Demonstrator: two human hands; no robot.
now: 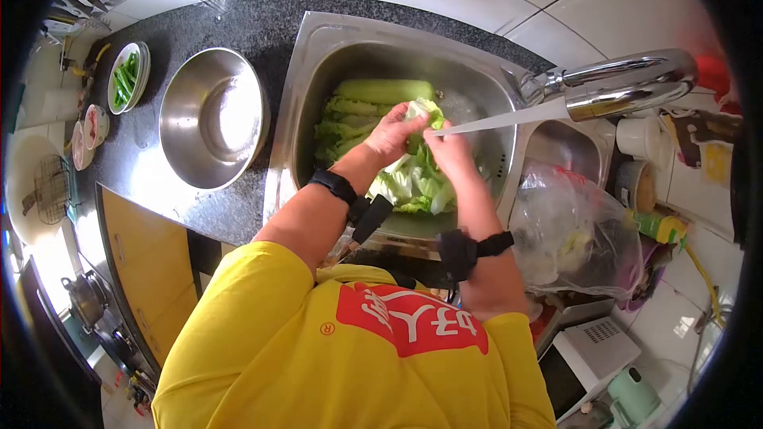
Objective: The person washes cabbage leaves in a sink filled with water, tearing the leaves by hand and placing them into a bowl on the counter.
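Note:
Over the sink, my left hand is closed around a lettuce leaf. Close on its right, my right hand has its fingers curled in at the same leaf, partly hidden by the running water. A stream from the chrome faucet falls onto the right hand. Below both hands, loose lettuce leaves lie in the basin. More leaves rest along its left side, and a long pale green vegetable lies at the back.
A steel bowl stands on the dark counter left of the sink. Farther left are a plate of cut green vegetables and small bowls. Right of the main basin are a smaller basin and a clear plastic bag.

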